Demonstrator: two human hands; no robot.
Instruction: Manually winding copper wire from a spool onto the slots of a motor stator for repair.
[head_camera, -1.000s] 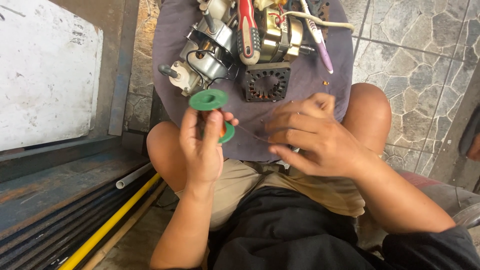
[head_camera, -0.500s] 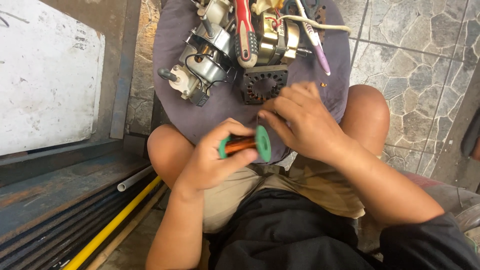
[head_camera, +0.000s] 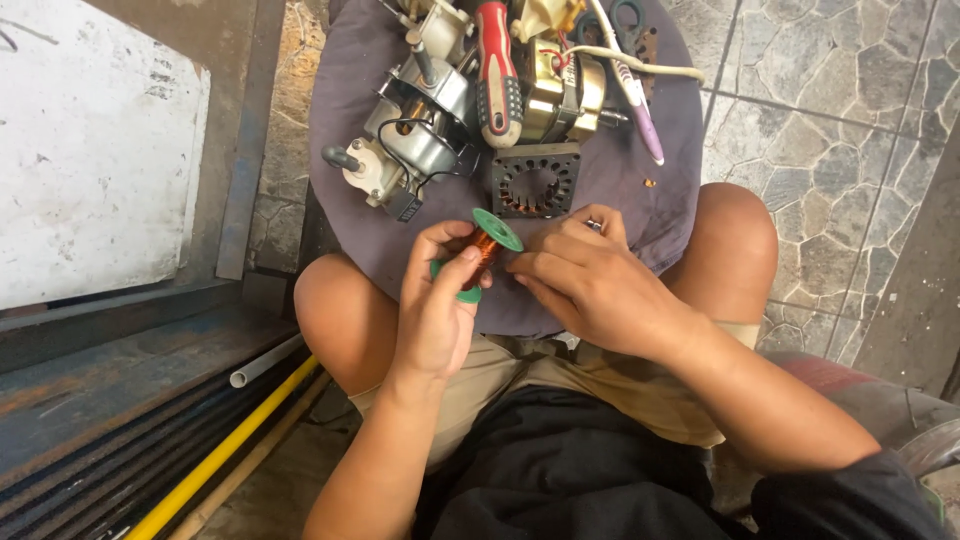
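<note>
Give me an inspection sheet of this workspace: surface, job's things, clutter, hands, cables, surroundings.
Surface: round grey-purple cloth pad resting across the person's knees.
Job's things: green spool of copper wire, tilted, held over the pad's near edge.
Clutter: black square stator core, metal motor assemblies, red and black screwdriver, pen-like tool with purple tip, all on the pad.
Hands: left hand grips the spool; right hand pinches at the spool's upper flange.
Cables: cream cord curving over the top of the pad; thin black leads on the motors.
Surroundings: stone-tile floor, white board, yellow pipe and white pipe at left.
</note>
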